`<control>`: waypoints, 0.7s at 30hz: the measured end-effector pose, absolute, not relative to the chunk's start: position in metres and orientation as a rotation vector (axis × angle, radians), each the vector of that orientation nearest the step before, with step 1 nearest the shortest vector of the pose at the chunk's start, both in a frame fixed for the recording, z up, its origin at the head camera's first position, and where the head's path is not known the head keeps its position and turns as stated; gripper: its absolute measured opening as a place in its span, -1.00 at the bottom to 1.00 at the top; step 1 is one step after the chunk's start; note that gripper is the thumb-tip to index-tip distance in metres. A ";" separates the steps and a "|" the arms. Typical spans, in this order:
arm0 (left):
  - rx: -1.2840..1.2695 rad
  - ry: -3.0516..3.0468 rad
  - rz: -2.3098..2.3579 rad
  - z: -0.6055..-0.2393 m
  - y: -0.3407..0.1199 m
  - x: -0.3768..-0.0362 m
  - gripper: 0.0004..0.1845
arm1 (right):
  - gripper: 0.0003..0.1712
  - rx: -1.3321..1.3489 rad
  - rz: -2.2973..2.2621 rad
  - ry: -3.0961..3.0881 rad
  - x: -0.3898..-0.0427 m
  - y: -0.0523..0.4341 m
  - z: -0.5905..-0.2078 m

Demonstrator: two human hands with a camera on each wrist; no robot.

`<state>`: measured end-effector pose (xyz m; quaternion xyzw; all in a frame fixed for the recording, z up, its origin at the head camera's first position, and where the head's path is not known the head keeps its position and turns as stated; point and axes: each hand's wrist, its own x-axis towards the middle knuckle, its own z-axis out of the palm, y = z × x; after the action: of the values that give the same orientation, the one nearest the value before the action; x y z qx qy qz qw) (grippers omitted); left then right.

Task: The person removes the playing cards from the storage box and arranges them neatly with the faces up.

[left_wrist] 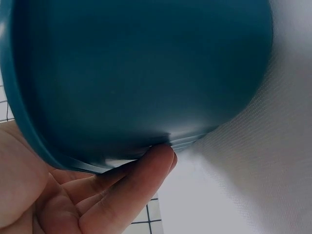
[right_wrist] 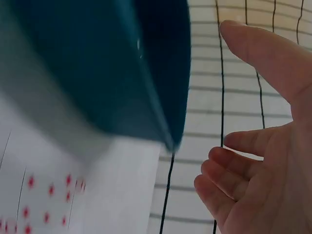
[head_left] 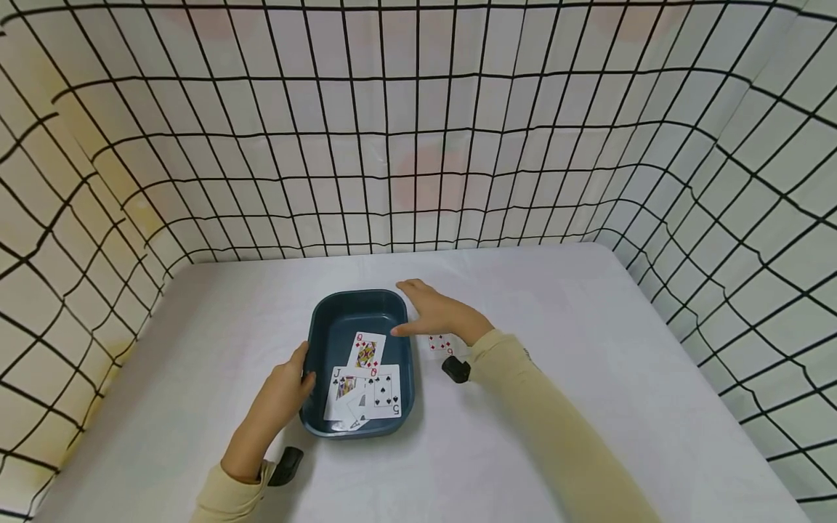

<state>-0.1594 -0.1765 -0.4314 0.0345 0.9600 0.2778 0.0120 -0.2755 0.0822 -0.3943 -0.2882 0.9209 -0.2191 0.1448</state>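
A dark blue rectangular tray (head_left: pixel 362 301) with rounded corners sits on the white table. Inside it lie several overlapping playing cards: a queen of diamonds (head_left: pixel 366 350), a jack of clubs (head_left: pixel 338 385), a five of spades (head_left: pixel 384 392) and a partly covered ace (head_left: pixel 356 419). My left hand (head_left: pixel 285 388) grips the tray's left side, fingers against the outer wall in the left wrist view. My right hand (head_left: pixel 441 312) hovers at the tray's right rim, thumb and fingers spread and holding nothing. Below it, a red diamond card (head_left: pixel 440 342) lies on the table, partly hidden by the wrist.
The white-covered table (head_left: pixel 588 378) extends around the tray. Black wire grid (head_left: pixel 418 156) rises along the back and both sides. A black wrist device (head_left: pixel 455 369) hangs under the right sleeve, another (head_left: pixel 285 466) by the left.
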 end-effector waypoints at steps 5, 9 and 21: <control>0.106 2.996 0.863 -0.433 -0.177 -0.160 -0.41 | 0.13 -0.900 -0.625 2.617 -0.270 0.044 -0.396; 0.109 2.994 0.864 -0.433 -0.177 -0.160 -0.40 | 0.15 -0.918 -0.548 2.604 -0.264 0.022 -0.402; 0.120 3.002 0.877 -0.431 -0.176 -0.156 -0.41 | 0.20 -0.821 -0.213 2.619 -0.260 -0.006 -0.423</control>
<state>-0.1564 -0.1760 -0.4308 0.0383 0.9592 0.2802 0.0061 -0.2597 -0.0055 -0.4235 -0.2927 0.9334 -0.0761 0.1932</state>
